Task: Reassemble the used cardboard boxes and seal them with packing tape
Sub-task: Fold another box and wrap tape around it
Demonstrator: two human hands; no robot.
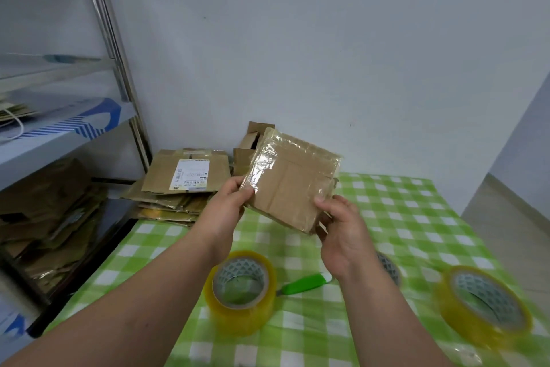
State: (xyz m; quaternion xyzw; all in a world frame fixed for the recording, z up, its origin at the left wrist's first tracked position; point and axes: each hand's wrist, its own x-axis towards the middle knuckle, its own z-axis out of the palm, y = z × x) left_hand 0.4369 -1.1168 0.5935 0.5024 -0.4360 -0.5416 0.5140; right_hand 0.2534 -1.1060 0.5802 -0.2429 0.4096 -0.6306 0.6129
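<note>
Green-checked tablecloth [401,212] meets a pale wall [327,39] beside metal shelving [119,69].

Hidden and indistinct parts, as I see them from my station: a third tape roll [388,268] lies mostly behind the right hand [342,235] (only a blurred arc shows). I cannot read the shipping label [189,173] on the flattened stack. The right-hand tape roll [483,305] is motion-smeared. Shelf cartons [50,217] run off the left edge.
</note>
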